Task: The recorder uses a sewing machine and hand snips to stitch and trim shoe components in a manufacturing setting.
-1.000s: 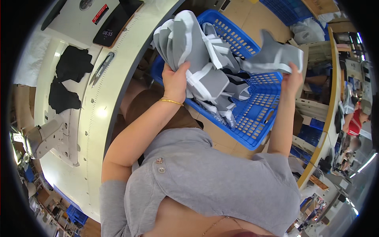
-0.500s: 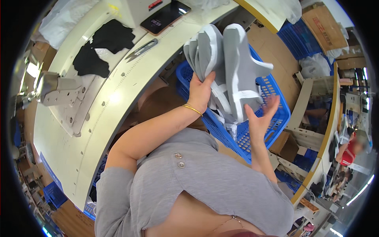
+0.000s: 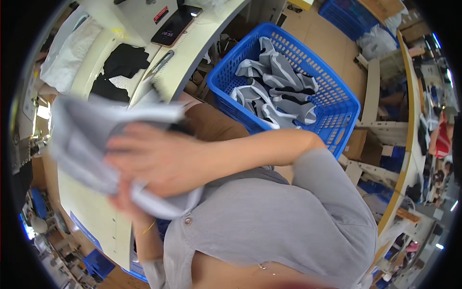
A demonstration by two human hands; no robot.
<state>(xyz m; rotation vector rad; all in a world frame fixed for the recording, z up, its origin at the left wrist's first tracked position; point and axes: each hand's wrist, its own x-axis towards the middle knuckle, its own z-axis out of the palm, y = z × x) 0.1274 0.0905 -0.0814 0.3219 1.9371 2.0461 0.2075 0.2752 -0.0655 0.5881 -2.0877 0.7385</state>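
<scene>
A stack of grey fabric pieces with white edging point(image 3: 79, 139), blurred by motion, is held over the white table at the left. My left hand point(image 3: 126, 198), with a gold bangle at its wrist, grips the stack from below and is partly hidden. Across my body reaches my right hand point(image 3: 156, 161), its fingers bent over the stack's near face; it is smeared, but it also grips the pieces. More grey pieces with white edges and dark parts point(image 3: 279, 89) lie loosely inside a blue plastic basket point(image 3: 332, 82).
On the white table point(image 3: 96, 212) are a phone point(image 3: 175, 26), thread snips point(image 3: 159, 65) and black fabric pieces point(image 3: 126, 60). White bagged material point(image 3: 72, 55) lies at the far left. A cardboard box point(image 3: 363, 147) and a yellow-edged bench point(image 3: 409, 111) stand to the right.
Both hands have carried the grey pieces from above the basket leftward to the table. The right hand, apart from the stack before, now lies over it. The basket's contents have come into view.
</scene>
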